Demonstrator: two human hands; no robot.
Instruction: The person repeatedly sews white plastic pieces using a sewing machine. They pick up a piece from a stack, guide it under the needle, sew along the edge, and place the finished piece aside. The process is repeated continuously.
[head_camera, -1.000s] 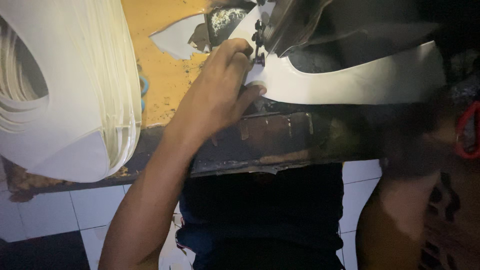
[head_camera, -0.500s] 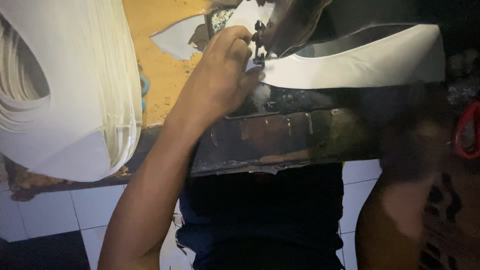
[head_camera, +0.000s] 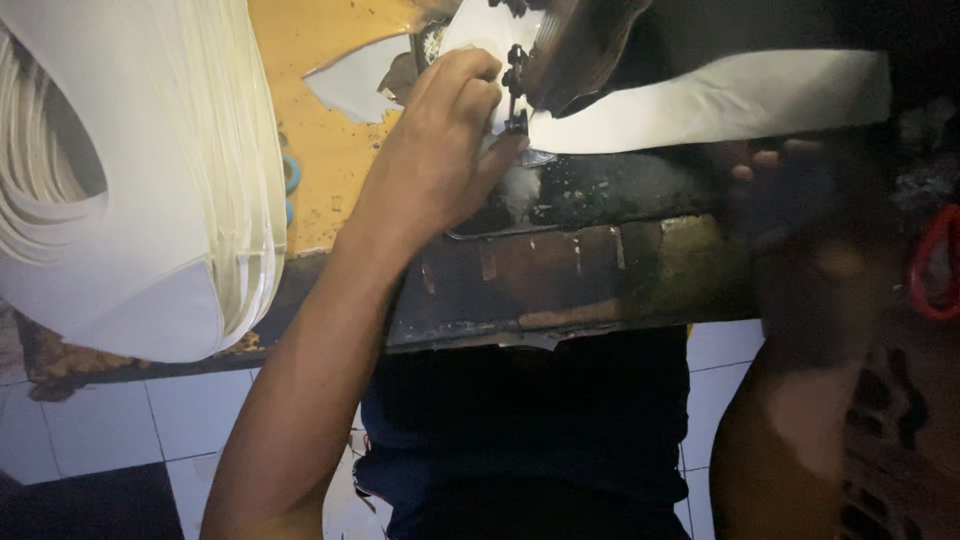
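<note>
Beside the sewing machine's presser foot, the left hand pinches the white strip, whose long run extends away from the foot, while the right hand sits too dark to judge.

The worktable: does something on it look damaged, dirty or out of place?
Yes. The orange worktable has a worn, chipped front edge, and the dark metal plate beside the left hand looks grimy. A loose white scrap lies apart from the white stack.
</note>
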